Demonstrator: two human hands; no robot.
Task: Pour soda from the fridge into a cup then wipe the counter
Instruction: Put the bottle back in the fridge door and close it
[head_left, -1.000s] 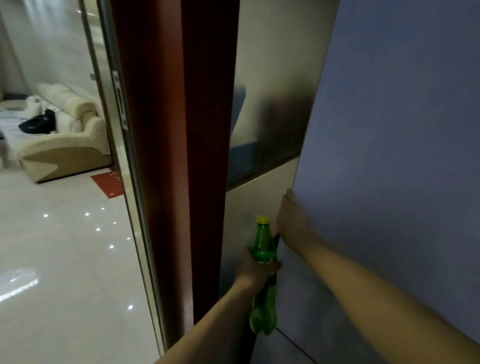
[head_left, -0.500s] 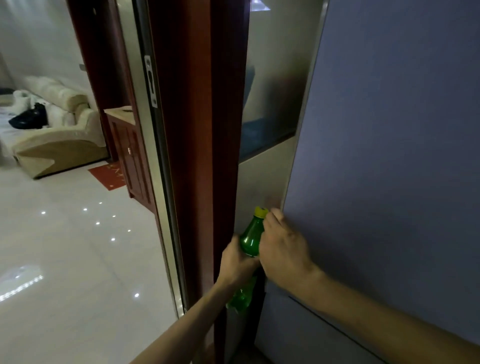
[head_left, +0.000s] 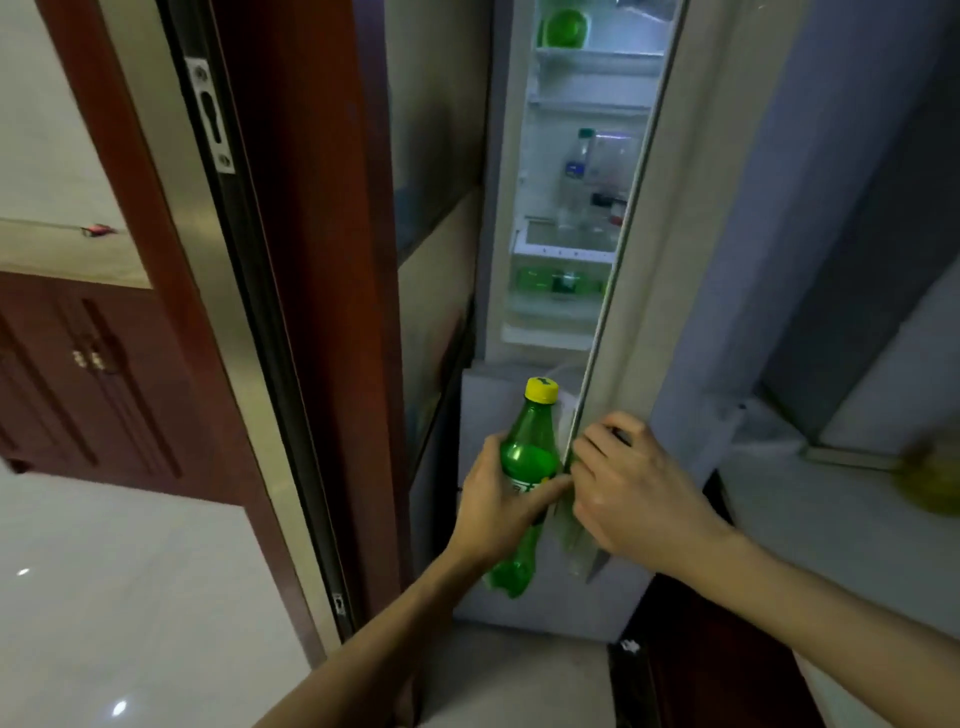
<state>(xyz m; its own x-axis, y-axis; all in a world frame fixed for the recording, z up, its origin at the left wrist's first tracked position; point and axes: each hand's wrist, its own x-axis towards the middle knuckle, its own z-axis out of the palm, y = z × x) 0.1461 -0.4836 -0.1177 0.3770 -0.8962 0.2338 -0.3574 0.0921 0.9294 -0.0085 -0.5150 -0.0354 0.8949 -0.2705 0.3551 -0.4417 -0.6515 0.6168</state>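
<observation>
A green soda bottle (head_left: 527, 457) with a yellow cap is upright in my left hand (head_left: 493, 512), which grips its middle just in front of the fridge. My right hand (head_left: 634, 493) is curled around the free edge of the grey fridge door (head_left: 779, 208), touching the bottle's side. The door stands ajar. Through the gap I see the lit fridge interior (head_left: 576, 322), with more green bottles (head_left: 550, 283) lying on a lower shelf and a clear bottle (head_left: 579, 166) above. No cup or cloth is in view.
A dark red wooden door frame (head_left: 311, 260) stands close on the left of the fridge. Beyond it are a wooden cabinet (head_left: 88, 374) and glossy floor tiles (head_left: 130, 597). At right, a pale counter (head_left: 831, 509) carries a blurred yellow-green object (head_left: 935, 483).
The view has swung right and the lit fridge interior now shows in the door gap. My right hand has slid down the door edge. The bottle stays in my left hand.
</observation>
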